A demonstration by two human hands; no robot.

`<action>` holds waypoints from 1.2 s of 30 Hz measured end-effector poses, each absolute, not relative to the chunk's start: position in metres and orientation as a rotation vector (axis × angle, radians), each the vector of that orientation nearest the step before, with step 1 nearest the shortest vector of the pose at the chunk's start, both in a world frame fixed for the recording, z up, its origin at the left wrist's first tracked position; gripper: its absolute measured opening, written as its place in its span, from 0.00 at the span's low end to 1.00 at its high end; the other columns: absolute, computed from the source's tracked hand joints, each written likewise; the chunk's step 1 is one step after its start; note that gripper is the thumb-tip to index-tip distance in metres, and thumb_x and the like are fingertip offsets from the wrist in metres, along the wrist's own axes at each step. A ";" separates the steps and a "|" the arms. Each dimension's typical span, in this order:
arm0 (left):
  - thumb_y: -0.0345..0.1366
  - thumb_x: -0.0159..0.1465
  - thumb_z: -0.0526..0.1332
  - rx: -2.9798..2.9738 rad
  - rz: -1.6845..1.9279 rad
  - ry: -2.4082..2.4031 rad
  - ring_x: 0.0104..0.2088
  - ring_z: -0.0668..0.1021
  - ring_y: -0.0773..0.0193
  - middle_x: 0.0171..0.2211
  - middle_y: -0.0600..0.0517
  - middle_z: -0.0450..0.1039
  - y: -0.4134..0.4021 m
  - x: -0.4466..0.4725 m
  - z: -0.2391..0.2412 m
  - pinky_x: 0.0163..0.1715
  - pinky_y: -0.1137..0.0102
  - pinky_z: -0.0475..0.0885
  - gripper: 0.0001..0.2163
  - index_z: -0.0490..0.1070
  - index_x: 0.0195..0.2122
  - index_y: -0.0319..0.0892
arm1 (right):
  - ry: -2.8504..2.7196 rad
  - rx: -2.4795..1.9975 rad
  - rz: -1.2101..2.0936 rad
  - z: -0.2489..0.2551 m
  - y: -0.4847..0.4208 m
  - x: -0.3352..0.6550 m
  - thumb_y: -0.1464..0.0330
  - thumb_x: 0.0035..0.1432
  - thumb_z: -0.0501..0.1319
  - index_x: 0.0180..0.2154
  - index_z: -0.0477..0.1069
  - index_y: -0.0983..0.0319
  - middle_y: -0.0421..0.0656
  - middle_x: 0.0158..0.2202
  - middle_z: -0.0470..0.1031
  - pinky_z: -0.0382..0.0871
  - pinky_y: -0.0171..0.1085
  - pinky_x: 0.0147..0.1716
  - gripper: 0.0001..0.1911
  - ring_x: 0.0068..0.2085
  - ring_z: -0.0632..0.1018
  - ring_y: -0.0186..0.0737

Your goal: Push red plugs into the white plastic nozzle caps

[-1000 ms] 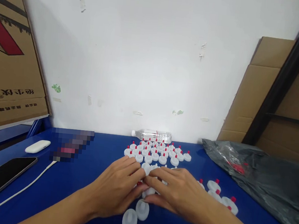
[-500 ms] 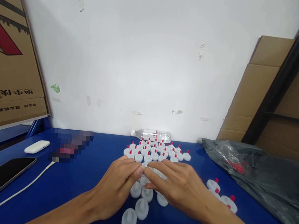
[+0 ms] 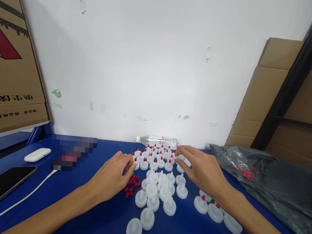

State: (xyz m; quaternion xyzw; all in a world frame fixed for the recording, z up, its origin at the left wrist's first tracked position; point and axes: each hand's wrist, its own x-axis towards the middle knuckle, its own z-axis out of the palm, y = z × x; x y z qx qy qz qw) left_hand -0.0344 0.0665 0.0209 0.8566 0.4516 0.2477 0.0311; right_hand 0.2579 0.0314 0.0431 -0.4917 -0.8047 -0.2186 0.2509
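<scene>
Over the right rear of the lid group, my right hand [image 3: 202, 169] has its fingers bent around a white nozzle lid [image 3: 180, 157]. Those fingers partly hide it, so its tip does not show. My left hand [image 3: 114, 175] is closed, thumb and forefinger together beside a pile of loose red caps [image 3: 132, 182]. Whatever it pinches is hidden. Between my hands lies a cluster of white lids [image 3: 163, 184] with bare nozzles. Behind them stand rows of lids with red caps on their tips [image 3: 154, 164].
More red-tipped lids [image 3: 201, 205] lie under my right forearm. A clear bottle [image 3: 159, 141] lies against the wall. At right is a grey plastic bag [image 3: 273, 183]; at left are a phone [image 3: 2, 190], a white case [image 3: 37, 154] and a cable [image 3: 21, 199].
My hands have come apart from the middle. The right moved back and to the right, the left moved leftward, and the red cap pile and bare-nozzle cluster now show.
</scene>
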 end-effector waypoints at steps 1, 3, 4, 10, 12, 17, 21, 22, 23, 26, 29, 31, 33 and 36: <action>0.37 0.71 0.51 2.657 0.750 1.383 0.35 0.71 0.57 0.30 0.51 0.70 0.066 -0.034 0.020 0.36 0.64 0.65 0.11 0.66 0.31 0.43 | -2.195 -1.341 -0.573 0.043 0.031 0.257 0.64 0.70 0.55 0.44 0.71 0.58 0.46 0.51 0.76 0.67 0.35 0.28 0.08 0.38 0.81 0.41; 0.35 0.70 0.52 2.679 0.746 1.364 0.36 0.72 0.57 0.31 0.51 0.71 0.066 -0.034 0.018 0.38 0.63 0.66 0.11 0.67 0.31 0.42 | -2.202 -1.348 -0.544 0.042 0.031 0.257 0.62 0.70 0.56 0.42 0.73 0.58 0.46 0.50 0.76 0.65 0.35 0.26 0.09 0.34 0.79 0.39; 0.34 0.70 0.52 2.685 0.745 1.359 0.37 0.72 0.57 0.31 0.50 0.71 0.065 -0.034 0.018 0.38 0.63 0.66 0.10 0.68 0.31 0.42 | -2.209 -1.351 -0.529 0.043 0.030 0.257 0.62 0.69 0.56 0.41 0.73 0.58 0.46 0.48 0.76 0.65 0.35 0.26 0.10 0.33 0.78 0.38; 0.32 0.69 0.53 2.686 0.685 1.389 0.37 0.72 0.57 0.32 0.50 0.72 0.065 -0.035 0.018 0.37 0.64 0.66 0.10 0.71 0.32 0.42 | -2.487 -1.260 -0.295 0.051 0.024 0.257 0.62 0.69 0.56 0.37 0.73 0.59 0.41 0.35 0.77 0.63 0.36 0.30 0.11 0.33 0.77 0.38; 0.31 0.68 0.54 2.689 0.664 1.379 0.37 0.73 0.57 0.32 0.50 0.72 0.066 -0.036 0.018 0.37 0.64 0.66 0.09 0.71 0.32 0.42 | -2.539 -1.262 -0.245 0.054 0.022 0.257 0.62 0.68 0.57 0.36 0.73 0.59 0.41 0.34 0.77 0.62 0.36 0.31 0.11 0.32 0.76 0.38; 0.30 0.68 0.54 2.711 0.664 1.378 0.38 0.73 0.56 0.32 0.49 0.72 0.067 -0.035 0.017 0.38 0.64 0.66 0.10 0.72 0.32 0.42 | -2.536 -1.308 -0.229 0.056 0.022 0.257 0.63 0.68 0.57 0.33 0.72 0.60 0.40 0.32 0.78 0.59 0.36 0.29 0.11 0.29 0.75 0.37; 0.29 0.67 0.54 2.716 0.669 1.384 0.37 0.73 0.56 0.32 0.50 0.73 0.066 -0.035 0.017 0.37 0.65 0.66 0.09 0.72 0.33 0.42 | -2.545 -1.323 -0.208 0.055 0.022 0.257 0.63 0.67 0.58 0.33 0.73 0.59 0.40 0.32 0.79 0.58 0.36 0.28 0.10 0.30 0.76 0.38; 0.29 0.67 0.53 2.717 0.676 1.387 0.37 0.73 0.57 0.32 0.50 0.73 0.066 -0.035 0.017 0.37 0.65 0.66 0.09 0.72 0.33 0.42 | -2.547 -1.330 -0.208 0.054 0.022 0.257 0.63 0.67 0.58 0.33 0.73 0.59 0.40 0.32 0.79 0.58 0.36 0.28 0.10 0.30 0.76 0.38; 0.29 0.67 0.53 2.718 0.680 1.389 0.37 0.73 0.57 0.32 0.49 0.73 0.066 -0.035 0.017 0.37 0.65 0.66 0.09 0.72 0.33 0.42 | -2.552 -1.334 -0.208 0.054 0.021 0.257 0.63 0.67 0.58 0.34 0.73 0.58 0.40 0.32 0.79 0.59 0.36 0.28 0.10 0.31 0.77 0.39; 0.29 0.67 0.53 2.708 0.682 1.393 0.37 0.73 0.56 0.32 0.49 0.73 0.067 -0.036 0.015 0.37 0.65 0.67 0.09 0.72 0.33 0.43 | -2.559 -1.329 -0.224 0.054 0.021 0.258 0.62 0.67 0.58 0.35 0.74 0.58 0.39 0.31 0.79 0.59 0.37 0.29 0.10 0.31 0.78 0.40; 0.30 0.67 0.54 2.699 0.669 1.390 0.37 0.73 0.56 0.32 0.49 0.73 0.068 -0.036 0.014 0.37 0.65 0.67 0.09 0.72 0.34 0.43 | -2.527 -1.322 -0.306 0.055 0.023 0.261 0.59 0.68 0.56 0.35 0.75 0.58 0.41 0.31 0.78 0.59 0.37 0.28 0.14 0.31 0.77 0.40; 0.30 0.67 0.54 2.704 0.660 1.392 0.37 0.73 0.56 0.32 0.49 0.74 0.069 -0.037 0.013 0.36 0.65 0.67 0.09 0.72 0.34 0.43 | -2.470 -1.337 -0.427 0.059 0.025 0.265 0.59 0.70 0.54 0.36 0.75 0.58 0.43 0.33 0.79 0.60 0.37 0.29 0.16 0.32 0.78 0.41; 0.30 0.67 0.54 2.708 0.646 1.398 0.37 0.74 0.56 0.32 0.49 0.74 0.069 -0.037 0.012 0.36 0.65 0.66 0.09 0.72 0.33 0.43 | -2.390 -1.417 -0.548 0.064 0.027 0.271 0.61 0.70 0.52 0.38 0.76 0.58 0.44 0.35 0.79 0.60 0.37 0.29 0.16 0.35 0.78 0.43; 0.30 0.67 0.53 2.715 0.624 1.406 0.36 0.74 0.56 0.31 0.49 0.74 0.068 -0.037 0.010 0.35 0.65 0.65 0.09 0.71 0.32 0.43 | -2.297 -1.662 -0.551 0.071 0.030 0.286 0.60 0.69 0.53 0.37 0.76 0.57 0.44 0.34 0.79 0.59 0.37 0.28 0.14 0.33 0.78 0.45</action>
